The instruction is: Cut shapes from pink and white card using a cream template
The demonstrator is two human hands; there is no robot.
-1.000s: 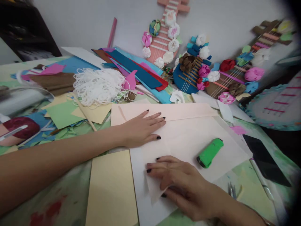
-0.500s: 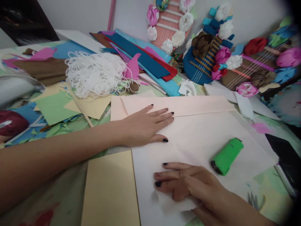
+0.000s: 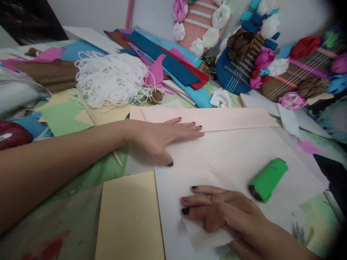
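Note:
My left hand (image 3: 165, 139) lies flat with its fingers stretched out. It rests across a pale pink paper strip (image 3: 238, 118) and the thin white paper (image 3: 230, 155) in front of it. Nearer to me, my right hand (image 3: 227, 213) pinches the near edge of that thin paper, its thumb tucked against the fingers. A green block-like object with dark ends (image 3: 268, 180) sits on the paper, right of both hands. A white sheet (image 3: 169, 216) and a yellowish card (image 3: 130, 216) lie under or beside the near edge.
A heap of white cord (image 3: 111, 79) lies behind my left forearm, near green paper (image 3: 63, 117). Folded coloured papers (image 3: 165, 63) stretch behind the strip. Guitar-shaped decorations with paper flowers (image 3: 234, 76) stand at the back right. Scissors (image 3: 300, 233) show faintly at lower right.
My left hand has shifted slightly, its thumb spreading away from the fingers and its wrist rising. My right hand keeps its pinch on the paper. The view has turned slightly.

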